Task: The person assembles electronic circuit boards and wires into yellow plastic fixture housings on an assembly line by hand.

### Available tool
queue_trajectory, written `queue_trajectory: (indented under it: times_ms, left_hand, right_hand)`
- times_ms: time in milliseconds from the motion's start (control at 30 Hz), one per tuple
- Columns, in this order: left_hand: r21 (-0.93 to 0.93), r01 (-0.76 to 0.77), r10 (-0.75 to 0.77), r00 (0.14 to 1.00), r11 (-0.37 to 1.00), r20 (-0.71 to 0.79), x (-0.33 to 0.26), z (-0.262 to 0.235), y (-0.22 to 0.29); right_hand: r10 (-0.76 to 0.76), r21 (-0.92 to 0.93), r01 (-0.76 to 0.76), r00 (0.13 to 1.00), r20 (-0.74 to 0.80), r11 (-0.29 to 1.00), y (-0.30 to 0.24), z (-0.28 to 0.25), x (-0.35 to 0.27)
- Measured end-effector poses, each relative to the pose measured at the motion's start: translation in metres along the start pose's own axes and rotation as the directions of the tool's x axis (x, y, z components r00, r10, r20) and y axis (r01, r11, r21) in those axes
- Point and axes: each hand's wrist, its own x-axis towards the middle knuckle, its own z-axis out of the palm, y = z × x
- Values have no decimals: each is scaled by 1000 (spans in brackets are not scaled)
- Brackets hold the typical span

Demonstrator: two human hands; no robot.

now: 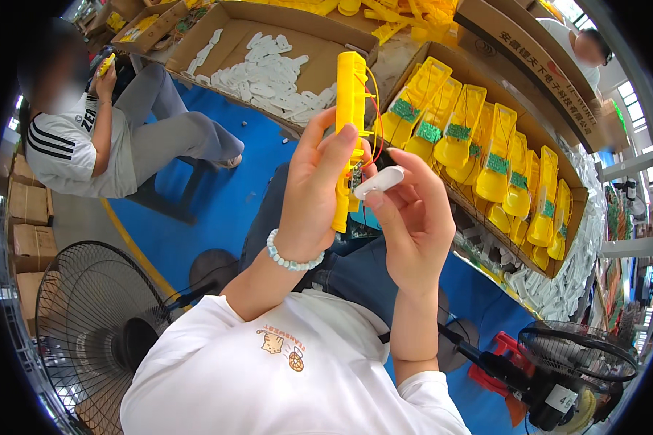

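My left hand (313,170) is closed around a long yellow plastic housing (350,94), held upright on edge in front of me. Thin red and dark wires loop out of the housing's right side, and small electronic parts show near its middle. Between the thumb and fingers of my right hand (417,217) is a small white oval plastic piece (379,183), close beside the housing's open side. Whether the white piece touches the housing, I cannot tell.
Ahead on the right, a cardboard box (559,270) holds several yellow housings with green circuit boards. A shallow carton (228,20) with white plastic pieces lies ahead. A person (87,138) sits at left. Fans (98,319) stand on both sides of me.
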Motion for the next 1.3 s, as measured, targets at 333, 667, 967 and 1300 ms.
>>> queue_trajectory:
  times_ms: [333,667,967,1300]
  left_hand:
    - [56,80,-81,997,995,8,-10,10,-14]
    - [124,76,-78,997,989,15,-14,12,-19]
    - [225,-58,40,996,973,82,-12,1,-26]
    - [167,-37,20,995,985,103,-15,-4,-23]
  right_hand:
    - [-151,-331,136,988,-20,934,-2,-23,-13]
    - [-214,-325,209,977,20,922,-7,-31,-15]
    - [-221,-516,264,965,144,815,-16,-29,-6]
    - [-28,-496,72,995,95,865,-12,-19,5]
